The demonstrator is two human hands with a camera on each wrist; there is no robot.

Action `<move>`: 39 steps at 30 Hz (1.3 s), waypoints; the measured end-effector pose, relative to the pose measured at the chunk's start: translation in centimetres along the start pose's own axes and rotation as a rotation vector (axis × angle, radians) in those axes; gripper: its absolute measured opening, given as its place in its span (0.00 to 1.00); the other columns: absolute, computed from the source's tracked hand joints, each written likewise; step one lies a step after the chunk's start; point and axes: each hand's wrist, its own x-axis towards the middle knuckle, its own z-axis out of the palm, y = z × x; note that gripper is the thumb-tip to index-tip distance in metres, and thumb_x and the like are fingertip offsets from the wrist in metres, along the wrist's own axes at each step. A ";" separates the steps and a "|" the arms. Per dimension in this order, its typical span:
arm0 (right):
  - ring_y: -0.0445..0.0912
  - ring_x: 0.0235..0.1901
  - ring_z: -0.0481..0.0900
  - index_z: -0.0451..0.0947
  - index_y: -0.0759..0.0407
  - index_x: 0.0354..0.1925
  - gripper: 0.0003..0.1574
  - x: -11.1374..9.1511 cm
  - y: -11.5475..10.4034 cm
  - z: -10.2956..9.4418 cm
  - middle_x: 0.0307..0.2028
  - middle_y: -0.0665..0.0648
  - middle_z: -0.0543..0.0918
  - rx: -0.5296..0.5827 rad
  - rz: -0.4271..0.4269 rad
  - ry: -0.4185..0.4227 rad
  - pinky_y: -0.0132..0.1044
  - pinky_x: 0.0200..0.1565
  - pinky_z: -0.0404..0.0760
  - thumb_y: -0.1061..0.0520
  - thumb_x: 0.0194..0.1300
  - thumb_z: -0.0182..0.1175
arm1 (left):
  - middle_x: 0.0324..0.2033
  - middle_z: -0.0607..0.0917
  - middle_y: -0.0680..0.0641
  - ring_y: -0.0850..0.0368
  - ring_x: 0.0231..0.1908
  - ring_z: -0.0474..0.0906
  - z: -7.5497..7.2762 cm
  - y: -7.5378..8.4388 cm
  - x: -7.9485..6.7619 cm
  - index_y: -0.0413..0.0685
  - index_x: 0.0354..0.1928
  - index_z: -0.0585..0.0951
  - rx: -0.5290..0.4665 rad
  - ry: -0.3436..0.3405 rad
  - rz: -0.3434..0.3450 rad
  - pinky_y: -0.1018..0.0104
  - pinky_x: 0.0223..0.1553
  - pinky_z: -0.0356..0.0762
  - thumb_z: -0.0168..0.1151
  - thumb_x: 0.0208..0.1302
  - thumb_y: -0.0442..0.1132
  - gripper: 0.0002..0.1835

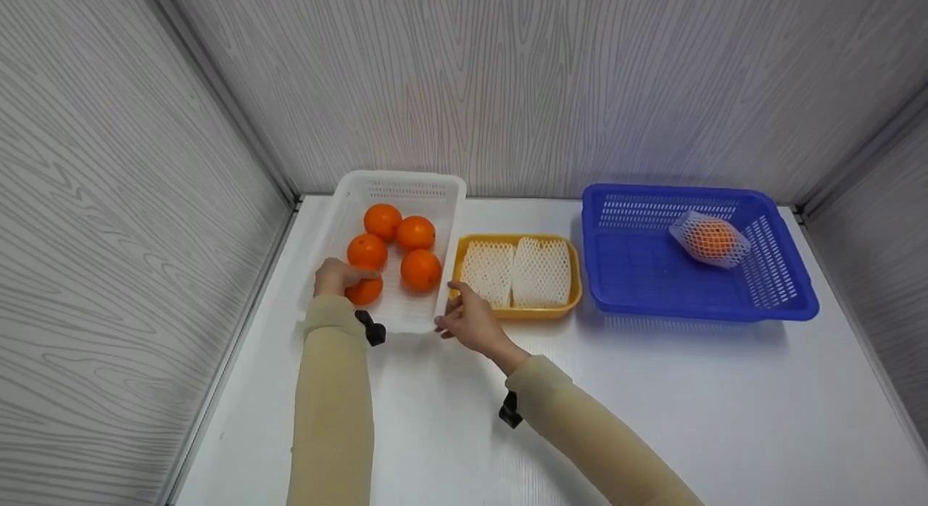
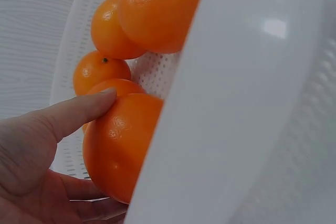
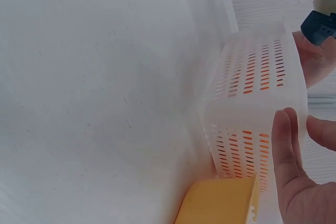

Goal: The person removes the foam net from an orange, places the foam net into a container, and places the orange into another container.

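Observation:
My left hand reaches into the white basket and grips the orange nearest me. In the left wrist view, the thumb lies over the top of that orange and the fingers curl beneath it; the basket's wall hides its right part. Several other oranges sit farther back in the same basket. At the basket's near right corner, my right hand pinches the rim. The right wrist view has its fingers outside the slotted wall and the thumb on the rim's other side.
Right of the white basket stands a yellow tray with two white foam net sleeves. Farther right, a blue basket holds one orange in a net sleeve. Grey wood-patterned panels enclose the white table behind and at the sides.

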 end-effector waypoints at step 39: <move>0.53 0.48 0.78 0.67 0.62 0.67 0.36 -1.2 -1.2 -3.2 0.53 0.66 0.75 -0.261 -0.076 -0.029 0.42 0.47 0.81 0.52 0.66 0.65 | 0.56 0.76 0.35 0.38 0.53 0.73 -0.8 4.4 -3.5 0.34 0.62 0.69 0.254 0.130 0.166 0.44 0.55 0.70 0.61 0.63 0.50 0.33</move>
